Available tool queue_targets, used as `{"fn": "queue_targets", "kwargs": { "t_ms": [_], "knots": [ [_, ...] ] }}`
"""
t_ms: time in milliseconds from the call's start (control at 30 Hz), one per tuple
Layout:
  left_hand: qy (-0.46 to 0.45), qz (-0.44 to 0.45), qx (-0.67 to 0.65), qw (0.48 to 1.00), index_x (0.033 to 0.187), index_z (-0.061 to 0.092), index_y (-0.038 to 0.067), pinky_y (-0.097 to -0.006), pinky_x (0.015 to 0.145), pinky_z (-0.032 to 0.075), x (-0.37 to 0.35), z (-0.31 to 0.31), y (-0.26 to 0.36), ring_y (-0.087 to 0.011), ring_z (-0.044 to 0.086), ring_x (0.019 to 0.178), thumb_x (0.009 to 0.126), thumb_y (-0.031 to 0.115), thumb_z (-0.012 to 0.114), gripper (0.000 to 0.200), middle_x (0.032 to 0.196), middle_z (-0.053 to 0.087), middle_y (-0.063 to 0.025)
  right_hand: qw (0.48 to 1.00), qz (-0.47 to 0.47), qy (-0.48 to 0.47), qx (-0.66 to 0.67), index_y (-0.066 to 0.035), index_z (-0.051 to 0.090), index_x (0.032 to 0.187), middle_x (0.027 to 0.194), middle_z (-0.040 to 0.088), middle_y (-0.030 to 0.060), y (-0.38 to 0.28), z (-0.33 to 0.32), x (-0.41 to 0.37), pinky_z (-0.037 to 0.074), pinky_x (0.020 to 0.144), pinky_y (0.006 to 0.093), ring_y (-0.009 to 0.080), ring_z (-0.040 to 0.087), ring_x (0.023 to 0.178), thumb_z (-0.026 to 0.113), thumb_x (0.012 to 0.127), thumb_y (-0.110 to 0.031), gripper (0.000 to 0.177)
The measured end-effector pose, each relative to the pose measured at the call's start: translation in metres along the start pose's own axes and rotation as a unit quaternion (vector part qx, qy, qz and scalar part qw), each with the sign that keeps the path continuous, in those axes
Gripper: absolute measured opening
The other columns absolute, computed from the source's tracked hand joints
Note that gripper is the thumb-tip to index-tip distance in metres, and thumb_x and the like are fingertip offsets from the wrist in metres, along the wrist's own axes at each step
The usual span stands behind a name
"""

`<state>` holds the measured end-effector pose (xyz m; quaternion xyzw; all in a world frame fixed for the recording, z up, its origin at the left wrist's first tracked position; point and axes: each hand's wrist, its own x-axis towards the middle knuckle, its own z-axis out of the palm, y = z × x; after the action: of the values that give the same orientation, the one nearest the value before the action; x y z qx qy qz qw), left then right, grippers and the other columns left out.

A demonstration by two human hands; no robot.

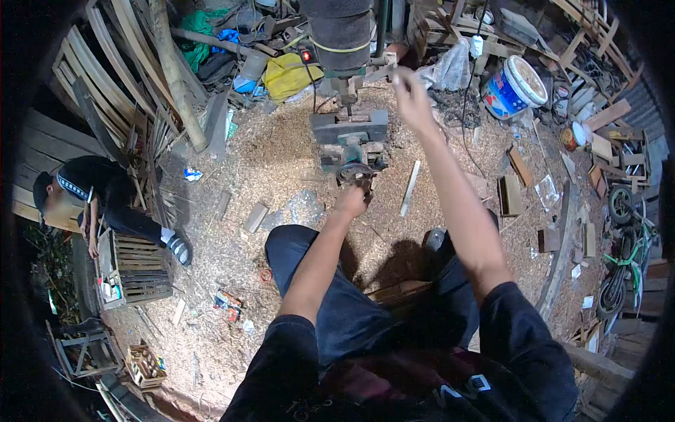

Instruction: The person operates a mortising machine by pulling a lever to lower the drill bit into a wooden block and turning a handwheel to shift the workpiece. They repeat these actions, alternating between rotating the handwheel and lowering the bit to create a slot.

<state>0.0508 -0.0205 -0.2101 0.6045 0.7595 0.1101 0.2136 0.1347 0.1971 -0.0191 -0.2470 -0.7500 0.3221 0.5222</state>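
In the head view a machine with a dark cylindrical motor housing (340,35) stands at the top centre, a grey block-like vise (349,126) below its spindle. My left hand (352,200) is closed on the round handwheel (354,173) at the machine's near side. Raised at the machine's upper right, my right hand (412,98) has its fingers bent near a lever end (385,69); blur hides whether it touches or holds anything.
A person (98,190) sits at the left beside a slatted crate (137,267). Wood shavings cover the floor (232,204). A white-and-blue bucket (517,88), wood offcuts (510,195) and a small bike (619,274) are at the right. A black cord (465,105) hangs right of my right hand.
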Motion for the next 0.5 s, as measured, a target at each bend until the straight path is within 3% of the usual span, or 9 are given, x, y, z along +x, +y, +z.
{"fn": "queue_targets", "kwargs": {
  "t_ms": [67, 133, 300, 400, 500],
  "knots": [
    [-0.020, -0.015, 0.027, 0.999, 0.125, 0.056, 0.013, -0.0497, 0.086, 0.053, 0.004, 0.016, -0.002, -0.0379, 0.064, 0.103, 0.090, 0.028, 0.062, 0.039, 0.120, 0.059, -0.0189, 0.989, 0.108, -0.087, -0.054, 0.001, 0.062, 0.113, 0.104, 0.068, 0.0221, 0.036, 0.001, -0.058, 0.049, 0.089, 0.0403, 0.0344, 0.066, 0.098, 0.056, 0.095, -0.027, 0.034],
    [0.005, -0.053, 0.024, 0.998, 0.116, 0.061, 0.008, -0.0489, 0.083, 0.054, 0.008, 0.023, 0.002, -0.0379, 0.065, 0.099, 0.088, 0.030, 0.063, 0.035, 0.116, 0.061, -0.0190, 0.966, 0.206, -0.119, -0.105, 0.000, 0.065, 0.110, 0.108, 0.068, 0.0194, 0.036, 0.001, -0.106, 0.049, 0.088, 0.0365, 0.0260, 0.065, 0.101, 0.061, 0.094, -0.024, 0.030],
    [0.011, -0.088, 0.039, 0.995, 0.108, 0.063, 0.002, -0.0495, 0.080, 0.055, 0.016, 0.022, -0.002, -0.0396, 0.066, 0.094, 0.088, 0.027, 0.062, 0.033, 0.107, 0.065, -0.0231, 0.930, 0.298, -0.196, -0.086, 0.001, 0.064, 0.111, 0.102, 0.069, 0.0207, 0.076, 0.013, -0.181, 0.050, 0.087, 0.0379, 0.0288, 0.066, 0.098, 0.060, 0.092, -0.020, 0.028],
    [0.026, -0.083, 0.016, 0.996, 0.107, 0.063, 0.001, -0.0502, 0.081, 0.055, 0.016, 0.029, -0.007, -0.0411, 0.066, 0.093, 0.088, 0.026, 0.061, 0.032, 0.101, 0.066, -0.0260, 0.933, 0.267, -0.232, -0.069, 0.000, 0.066, 0.108, 0.099, 0.069, 0.0208, 0.102, 0.010, -0.202, 0.051, 0.083, 0.0383, 0.0284, 0.067, 0.092, 0.061, 0.090, -0.018, 0.025],
    [0.031, -0.089, -0.008, 0.996, 0.106, 0.064, 0.000, -0.0502, 0.081, 0.055, 0.015, 0.025, -0.020, -0.0423, 0.066, 0.091, 0.089, 0.027, 0.060, 0.032, 0.097, 0.067, -0.0270, 0.917, 0.338, -0.195, -0.078, 0.001, 0.067, 0.103, 0.093, 0.068, 0.0242, 0.113, -0.003, -0.231, 0.053, 0.079, 0.0416, 0.0369, 0.068, 0.088, 0.060, 0.087, -0.020, 0.027]
  ]
}}
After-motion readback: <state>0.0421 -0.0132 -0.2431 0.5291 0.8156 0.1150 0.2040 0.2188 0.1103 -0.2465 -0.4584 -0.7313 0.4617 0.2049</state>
